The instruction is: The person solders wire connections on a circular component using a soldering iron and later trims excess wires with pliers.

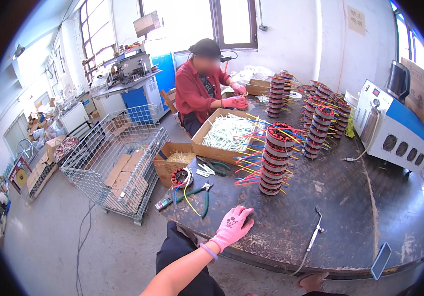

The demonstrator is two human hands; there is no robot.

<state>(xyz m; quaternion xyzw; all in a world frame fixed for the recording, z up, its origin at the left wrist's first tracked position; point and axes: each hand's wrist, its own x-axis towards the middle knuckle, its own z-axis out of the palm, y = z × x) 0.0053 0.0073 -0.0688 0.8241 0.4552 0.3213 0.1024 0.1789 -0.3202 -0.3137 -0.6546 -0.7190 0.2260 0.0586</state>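
Note:
My left hand (233,227), in a pink glove, rests near the front edge of the dark worktable (340,207). Its fingers are stretched out over the tabletop, and I see nothing held in them. Beyond it stands a tall stack of motor stators (273,165) with red, blue and yellow wire leads sticking out. To its left lie green-handled pliers (206,200) and a single stator (180,177) with blue and yellow leads. Several short white tubes (205,170) lie beside a second pair of pliers (217,166). My right hand is outside the picture.
Across the table a person in red (197,93) works with pink gloves. A cardboard box (212,151) holds white tubes. More stator stacks (315,128) stand farther back. A thin metal nozzle on a hose (314,237), a phone (381,260), a blue-white machine (394,130) and a wire cage (118,167) surround.

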